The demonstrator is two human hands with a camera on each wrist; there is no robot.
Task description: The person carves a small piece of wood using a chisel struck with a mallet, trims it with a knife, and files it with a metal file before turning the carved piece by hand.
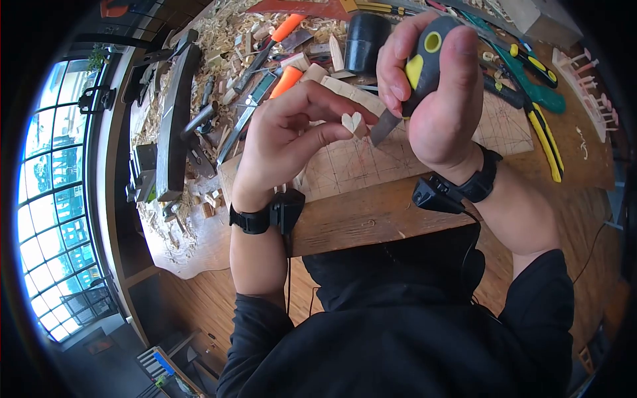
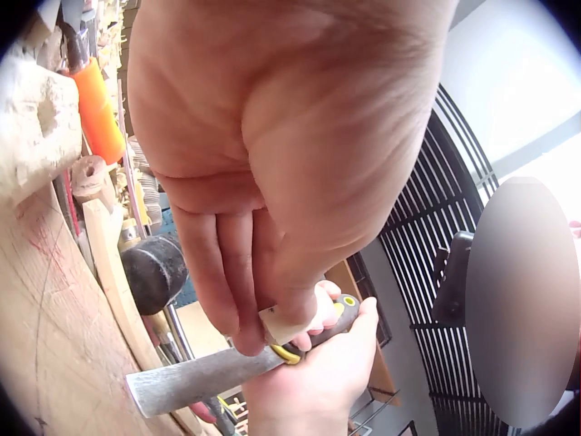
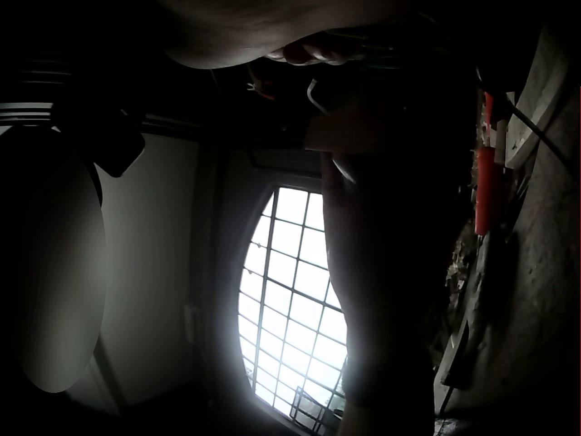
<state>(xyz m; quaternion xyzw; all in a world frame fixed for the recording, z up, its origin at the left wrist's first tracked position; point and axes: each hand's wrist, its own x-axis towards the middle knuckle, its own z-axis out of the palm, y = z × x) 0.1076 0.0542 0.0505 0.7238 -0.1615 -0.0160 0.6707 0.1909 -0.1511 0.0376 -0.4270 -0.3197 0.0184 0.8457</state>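
Observation:
My left hand (image 1: 275, 139) pinches a small pale wooden heart (image 1: 353, 124) between thumb and fingers, above the line-marked board. In the left wrist view the wood (image 2: 283, 324) shows between the fingertips. My right hand (image 1: 443, 126) grips a chisel (image 1: 424, 69) by its black and yellow handle, butt end up. The flat steel blade (image 1: 385, 127) slants down toward the left hand, its end beside the heart. Seen from the left wrist, the blade (image 2: 200, 381) passes just beyond the left fingertips. The right wrist view is very dark and hides the grip.
Under the hands lies a wooden board (image 1: 352, 169) with drawn lines. Behind stand a black mallet head (image 1: 366, 43), orange-handled tools (image 1: 288, 28) and a digital caliper (image 1: 262, 89). Shavings (image 1: 219, 50) and a long plane (image 1: 176, 126) lie left; a yellow-black tool (image 1: 547, 142) lies right.

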